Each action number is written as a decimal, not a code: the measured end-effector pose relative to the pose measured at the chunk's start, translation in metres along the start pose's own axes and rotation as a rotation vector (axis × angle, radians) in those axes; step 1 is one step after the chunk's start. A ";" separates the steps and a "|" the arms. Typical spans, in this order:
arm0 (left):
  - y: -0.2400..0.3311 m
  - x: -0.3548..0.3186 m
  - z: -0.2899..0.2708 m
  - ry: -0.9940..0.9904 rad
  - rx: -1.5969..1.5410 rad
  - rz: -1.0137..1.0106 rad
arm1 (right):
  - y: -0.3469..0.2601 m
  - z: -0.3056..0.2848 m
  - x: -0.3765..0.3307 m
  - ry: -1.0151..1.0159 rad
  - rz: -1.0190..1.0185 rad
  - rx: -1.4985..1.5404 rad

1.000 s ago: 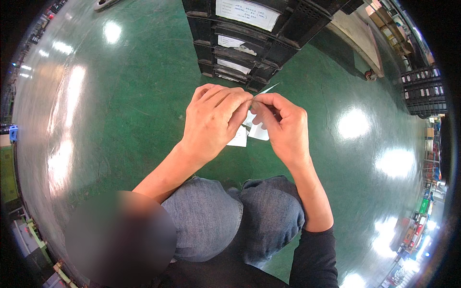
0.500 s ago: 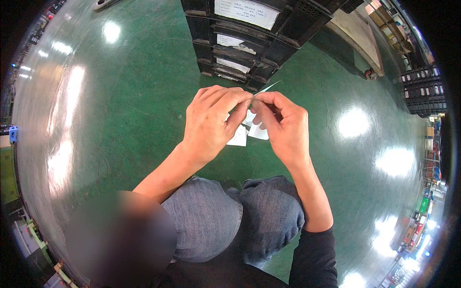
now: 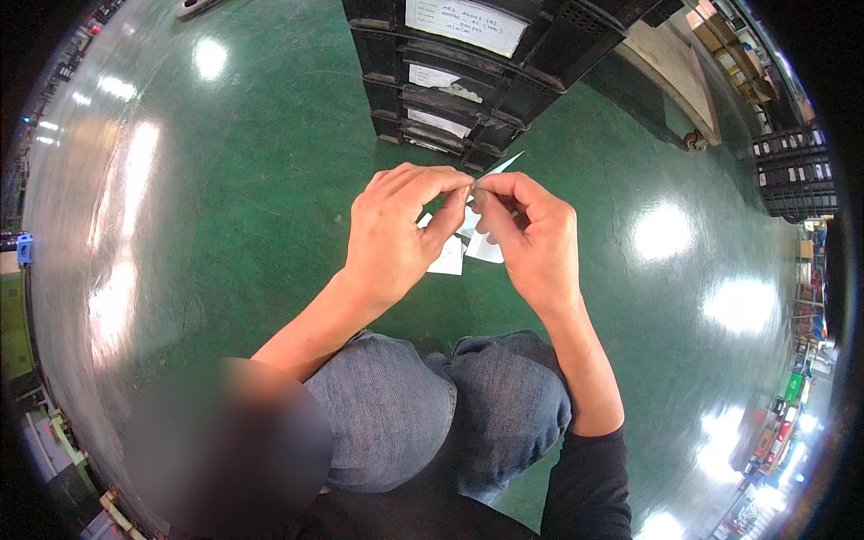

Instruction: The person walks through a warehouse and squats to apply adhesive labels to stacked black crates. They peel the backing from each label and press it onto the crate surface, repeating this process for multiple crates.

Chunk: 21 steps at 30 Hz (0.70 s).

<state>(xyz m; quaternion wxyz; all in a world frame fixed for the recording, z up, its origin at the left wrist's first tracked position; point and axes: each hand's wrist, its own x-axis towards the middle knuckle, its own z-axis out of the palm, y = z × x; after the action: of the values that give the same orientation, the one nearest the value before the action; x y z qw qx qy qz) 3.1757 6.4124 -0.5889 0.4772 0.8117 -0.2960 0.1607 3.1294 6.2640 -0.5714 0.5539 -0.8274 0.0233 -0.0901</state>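
My left hand (image 3: 393, 216) and my right hand (image 3: 537, 236) meet fingertip to fingertip in front of a stack of black crates (image 3: 486, 85). Both are closed in a thumb-and-finger pinch. A thin pale paper sheet (image 3: 506, 166) sticks up from between the pinched tips, seen almost edge-on. The fingers cover most of its lower corner. Beneath the hands, white pieces of paper (image 3: 448, 258) show on the green floor, partly hidden by the fingers.
Paper labels (image 3: 463, 25) are fixed to the crate fronts. A flat wheeled trolley (image 3: 670, 72) stands at the far right, with a stack of dark bins (image 3: 792, 171) beyond it. My bent knees (image 3: 387, 405) are close below my hands. Green floor (image 3: 252, 198) spreads around.
Almost nothing differs. The fingertips of my left hand have shifted very slightly, and both hands stay pinched together at the same place.
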 end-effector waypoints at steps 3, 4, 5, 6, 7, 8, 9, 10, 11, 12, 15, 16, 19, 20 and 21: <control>0.000 0.000 0.000 -0.011 -0.035 -0.032 | 0.000 0.000 0.000 -0.001 -0.004 -0.016; 0.000 0.000 0.000 -0.015 -0.053 -0.046 | 0.000 0.000 0.000 -0.001 -0.001 -0.014; 0.000 -0.001 0.000 -0.019 -0.063 -0.056 | 0.000 0.000 0.000 0.000 0.004 -0.010; -0.001 -0.001 -0.001 -0.024 -0.078 -0.069 | 0.000 0.000 0.000 0.000 0.008 -0.006; -0.001 -0.001 -0.001 -0.029 -0.092 -0.082 | 0.000 0.000 0.000 -0.006 0.028 0.002; -0.001 -0.001 -0.001 -0.033 -0.092 -0.090 | -0.001 -0.001 0.000 -0.013 0.047 0.009; -0.001 -0.001 -0.002 -0.036 -0.092 -0.097 | -0.001 -0.001 0.000 -0.020 0.066 0.019; -0.001 -0.001 -0.002 -0.040 -0.092 -0.106 | -0.001 -0.001 0.000 -0.024 0.072 0.023; -0.001 -0.001 -0.002 -0.037 -0.096 -0.105 | -0.002 -0.001 0.000 -0.026 0.078 0.030; -0.001 -0.002 -0.002 -0.034 -0.100 -0.103 | -0.002 -0.001 0.000 -0.031 0.071 0.041; -0.001 -0.002 -0.001 -0.030 -0.102 -0.098 | -0.001 -0.001 0.000 -0.017 0.064 0.022; -0.001 -0.002 0.000 -0.019 -0.106 -0.097 | -0.001 0.000 0.000 -0.010 0.046 0.013; -0.001 -0.002 0.001 -0.004 -0.150 -0.128 | 0.000 0.000 0.001 0.010 0.001 -0.006; 0.000 -0.002 0.001 -0.003 -0.157 -0.132 | 0.000 0.000 0.001 0.012 -0.007 -0.014; 0.000 -0.002 0.000 -0.019 -0.158 -0.137 | 0.000 0.000 0.001 0.015 -0.007 -0.023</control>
<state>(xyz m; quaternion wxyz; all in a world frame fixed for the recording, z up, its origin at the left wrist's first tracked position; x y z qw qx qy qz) 3.1739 6.4128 -0.5904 0.5470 0.7913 -0.2558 0.0961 3.1300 6.2639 -0.5716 0.5439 -0.8330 0.0255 -0.0981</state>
